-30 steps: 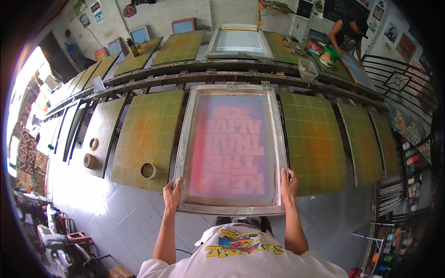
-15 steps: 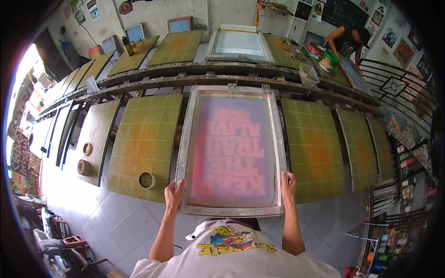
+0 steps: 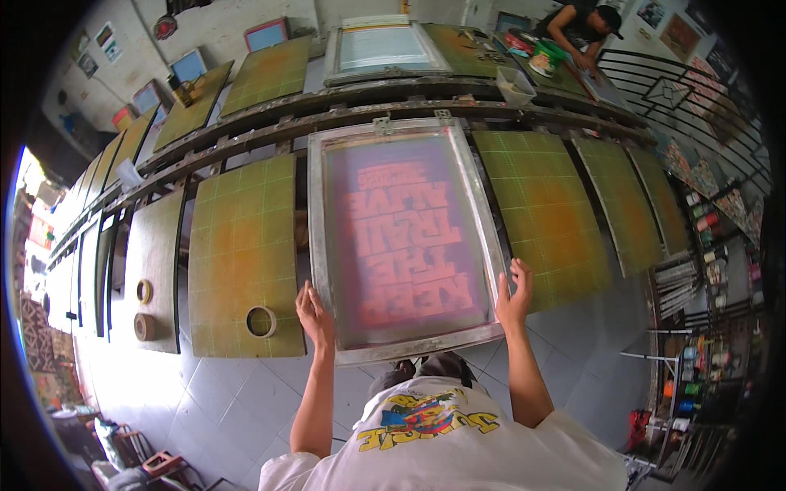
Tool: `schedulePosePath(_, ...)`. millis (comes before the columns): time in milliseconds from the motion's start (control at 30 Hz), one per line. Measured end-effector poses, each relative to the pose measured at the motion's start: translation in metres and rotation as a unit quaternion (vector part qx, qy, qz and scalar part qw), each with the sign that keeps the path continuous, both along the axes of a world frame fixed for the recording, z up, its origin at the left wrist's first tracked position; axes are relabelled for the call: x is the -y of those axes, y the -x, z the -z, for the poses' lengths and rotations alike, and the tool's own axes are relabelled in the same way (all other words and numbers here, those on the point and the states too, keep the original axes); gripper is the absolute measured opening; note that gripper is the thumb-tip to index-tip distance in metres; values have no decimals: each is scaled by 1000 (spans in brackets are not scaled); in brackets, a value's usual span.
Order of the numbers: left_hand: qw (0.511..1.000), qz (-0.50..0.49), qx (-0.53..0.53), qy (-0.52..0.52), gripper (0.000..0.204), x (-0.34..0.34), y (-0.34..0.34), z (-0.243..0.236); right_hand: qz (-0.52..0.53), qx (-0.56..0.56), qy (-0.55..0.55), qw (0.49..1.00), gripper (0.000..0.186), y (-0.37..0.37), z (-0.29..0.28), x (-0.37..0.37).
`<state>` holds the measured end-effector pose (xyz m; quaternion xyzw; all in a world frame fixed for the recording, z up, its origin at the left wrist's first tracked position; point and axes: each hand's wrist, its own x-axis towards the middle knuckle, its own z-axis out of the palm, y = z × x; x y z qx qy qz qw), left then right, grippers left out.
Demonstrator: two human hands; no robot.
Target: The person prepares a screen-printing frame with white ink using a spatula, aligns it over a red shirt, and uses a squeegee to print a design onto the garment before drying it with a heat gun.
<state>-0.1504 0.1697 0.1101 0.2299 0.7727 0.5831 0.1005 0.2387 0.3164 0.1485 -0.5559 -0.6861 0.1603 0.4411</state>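
Framed screen [image 3: 404, 335] sits on the near side of the long bench [image 3: 540, 117], between a left green board [image 3: 243, 245] and a right green board [image 3: 540, 217]; unclear whether flat or raised, so if raised it could drop or skew. Left hand [image 3: 318, 319] and right hand [image 3: 514, 295] are half-open at its sides, neither clasping it, contact uncertain; loose support would be the cause. Minor risk: tape roll [image 3: 273, 321], knocked by a leftward swing.

Screen-printing workshop: framed screen [image 3: 405, 237], green boards [image 3: 544, 221]
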Motion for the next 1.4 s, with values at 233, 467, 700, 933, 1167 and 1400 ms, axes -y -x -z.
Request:
schedulePosePath(233, 938, 312, 44, -145, 16, -55, -158, -116, 213, 53, 79, 972, 34, -168, 73, 118)
schedulePosePath(467, 744, 661, -18, -98, 17, -35, -368, -96, 384, 130, 658, 635, 51, -340, 274, 526)
schedulePosePath(700, 674, 737, 34, -10, 23, 24, -559, -26, 417, -151, 713, 543, 54, -289, 300, 663)
schedulePosePath(933, 602, 788, 87, 91, 27, 65, -720, 5, 393, -258, 632, 616, 57, -343, 330, 613)
schedulePosePath(1167, 548, 819, 61, 159, 23, 35, -868, 39, 528, -215, 412, 711, 56, -572, 316, 502)
schedulePosePath(1400, 525, 844, 37, 98, 21, -30, -1062, 45, 589, -166, 474, 633, 32, -737, 362, 506)
